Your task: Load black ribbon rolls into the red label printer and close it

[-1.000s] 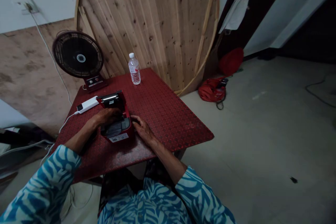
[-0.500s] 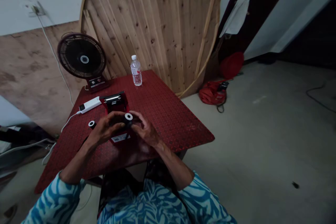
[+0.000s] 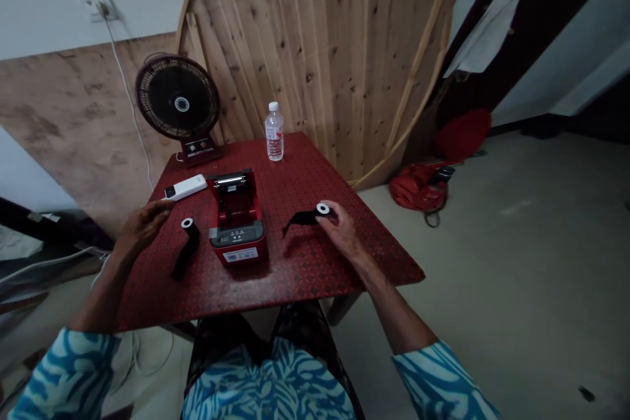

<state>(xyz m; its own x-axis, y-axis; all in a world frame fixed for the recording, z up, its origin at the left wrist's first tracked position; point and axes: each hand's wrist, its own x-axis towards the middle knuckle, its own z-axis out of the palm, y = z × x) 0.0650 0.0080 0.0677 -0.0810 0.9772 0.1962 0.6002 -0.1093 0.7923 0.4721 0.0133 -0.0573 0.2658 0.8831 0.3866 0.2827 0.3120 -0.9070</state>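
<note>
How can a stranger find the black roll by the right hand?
On the red table, look right of the open red printer. The roll lies at the right hand, white core up, a black strip trailing toward the printer; the other roll lies left of the printer.

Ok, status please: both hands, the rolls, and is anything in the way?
Left hand open, beside left roll, apart. Right hand touches right roll, grip unclear. Printer between rolls, lid open.

Nothing can be read: the white label (image 3: 239, 254) on the red printer (image 3: 237, 226) and the bottle (image 3: 274, 132) wrapper are too small.
</note>
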